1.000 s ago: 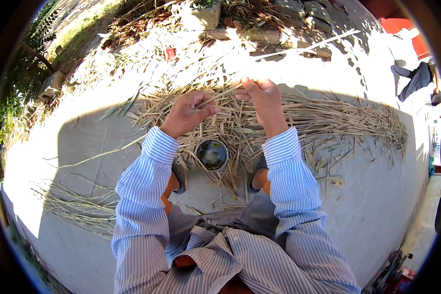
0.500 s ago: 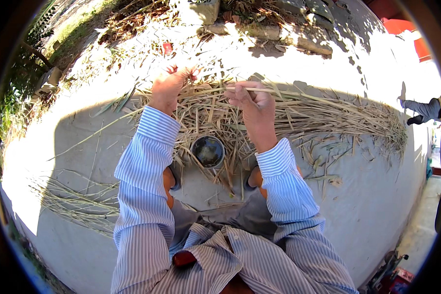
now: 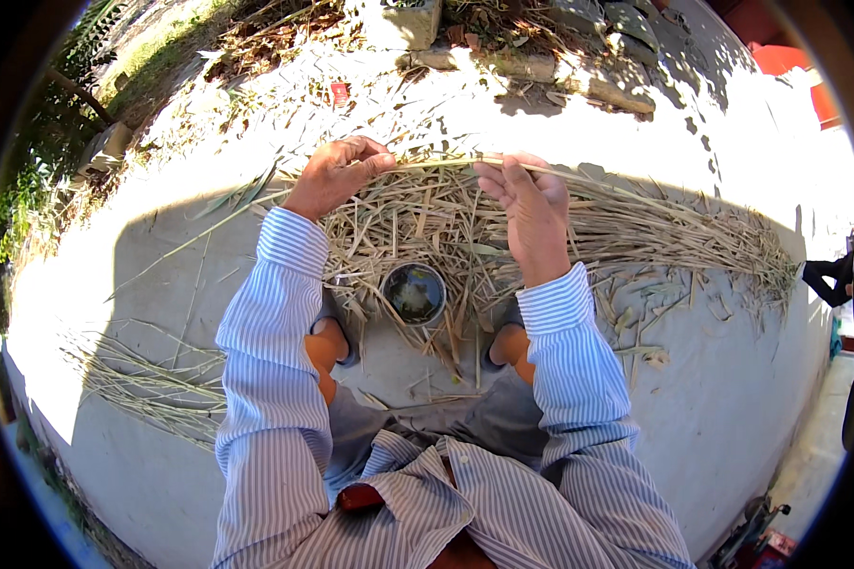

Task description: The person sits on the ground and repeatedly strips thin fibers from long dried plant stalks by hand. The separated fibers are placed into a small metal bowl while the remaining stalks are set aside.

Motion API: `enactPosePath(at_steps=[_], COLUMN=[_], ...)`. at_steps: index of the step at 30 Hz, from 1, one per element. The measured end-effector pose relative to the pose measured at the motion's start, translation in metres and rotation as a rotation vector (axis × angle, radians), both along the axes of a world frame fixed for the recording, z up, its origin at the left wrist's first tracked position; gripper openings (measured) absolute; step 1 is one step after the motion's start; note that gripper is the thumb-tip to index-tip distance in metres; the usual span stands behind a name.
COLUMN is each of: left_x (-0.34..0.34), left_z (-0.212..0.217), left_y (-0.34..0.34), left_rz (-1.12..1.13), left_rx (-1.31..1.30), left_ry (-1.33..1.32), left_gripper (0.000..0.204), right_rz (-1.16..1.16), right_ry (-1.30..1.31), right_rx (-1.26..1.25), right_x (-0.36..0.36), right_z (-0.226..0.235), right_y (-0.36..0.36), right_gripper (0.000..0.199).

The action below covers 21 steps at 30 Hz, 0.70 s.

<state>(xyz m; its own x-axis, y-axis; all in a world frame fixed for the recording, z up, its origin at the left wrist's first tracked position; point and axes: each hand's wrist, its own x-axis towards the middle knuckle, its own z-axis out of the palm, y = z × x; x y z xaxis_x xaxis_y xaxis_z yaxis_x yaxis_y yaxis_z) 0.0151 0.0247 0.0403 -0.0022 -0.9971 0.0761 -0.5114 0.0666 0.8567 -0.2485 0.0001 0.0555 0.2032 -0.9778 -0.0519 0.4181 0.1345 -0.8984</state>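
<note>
An outdoor yard: sunlit concrete ground (image 3: pixel 731 398), scattered dry straw (image 3: pixel 655 232), grass (image 3: pixel 161 38).

Outdoor concrete slab (image 3: pixel 161 455), harsh sun, hard shadows. Beyond slab's far edge: stone blocks (image 3: pixel 531 64), dry leaf litter (image 3: pixel 275 33).

You wear a long-sleeve shirt (image 3: pixel 465 512) w/ thin blue-and-white vertical stripes; buttoned cuffs at both wrists, fabric creased along the sleeves. Left hand (image 3: pixel 337 175) and right hand (image 3: pixel 531 204) are bare, no gloves, no rings visible. Grey trousers (image 3: pixel 465 427) below, rolled or short at the knees. Dark slip-on shoes (image 3: pixel 337 327), partly hidden.
</note>
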Motion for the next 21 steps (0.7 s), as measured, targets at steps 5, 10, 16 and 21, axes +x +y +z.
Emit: enactPosePath(at_steps=[5, 10, 16, 21], left_x=[-0.012, -0.005, 0.071, 0.052], left_z=[0.004, 0.002, -0.003, -0.001], left_y=[-0.003, -0.005, -0.005, 0.004], left_rz=[-0.117, -0.023, 0.293, 0.541], left_rx=[0.189, 0.243, 0.124, -0.537], left_ry=[0.129, 0.387, 0.698, -0.625], left_gripper=[0.017, 0.011, 0.01, 0.021], right_rz=[0.006, 0.08, 0.113, 0.048], right_ry=[-0.117, -0.065, -0.018, -0.004], right_rx=[0.084, 0.071, 0.102, 0.036], right_x=[0.002, -0.001, -0.014, -0.018], right_z=[-0.008, -0.005, -0.006, -0.002], right_y=[0.0, -0.004, -0.002, -0.005], right_gripper=[0.021, 0.023, 0.024, 0.028])
